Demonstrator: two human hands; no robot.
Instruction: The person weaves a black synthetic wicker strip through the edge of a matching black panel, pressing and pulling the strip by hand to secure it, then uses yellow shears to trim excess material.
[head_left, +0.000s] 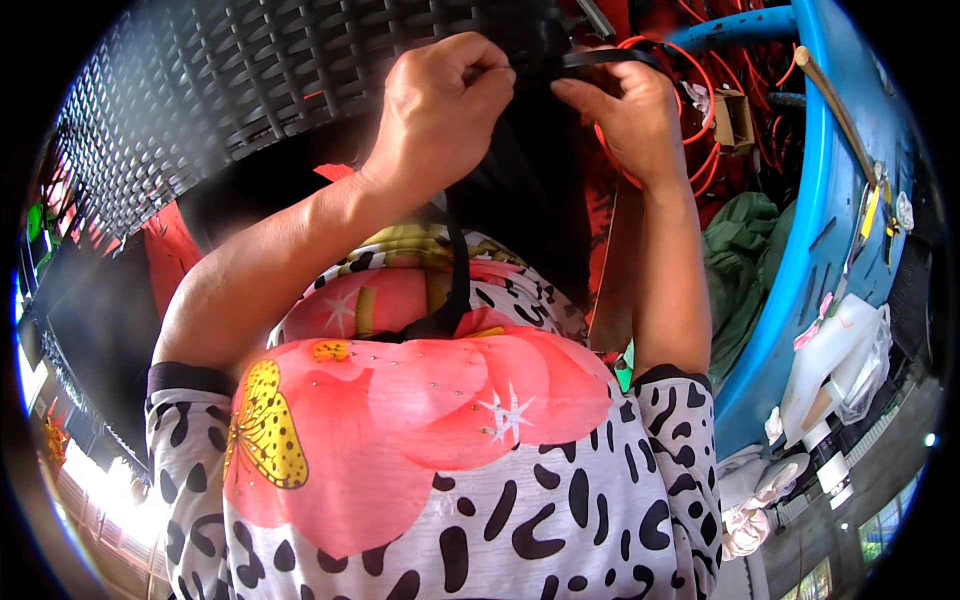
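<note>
A grey woven wicker panel [240, 75] fills the upper left, with both hands at its right end. My left hand [440, 110] is closed in a pinch near a dark part. What its fingertips hold is lost in the black there. A flat black strip [610, 58] runs along the top of my right hand [640, 115], whose fingers are curled round it, the thumb pointing left. Below my left wrist, a black strip [460, 260] hangs down to my lap; whether it is the same strip is hidden.
Thin red tubing [707, 165] lies in loops beyond my right hand, near a small cardboard box [733, 122]. A large blue tub [818, 150] curves along the right, with a wooden stick [835, 110] across its rim. Green cloth [745, 250] is bunched beside my right forearm.
</note>
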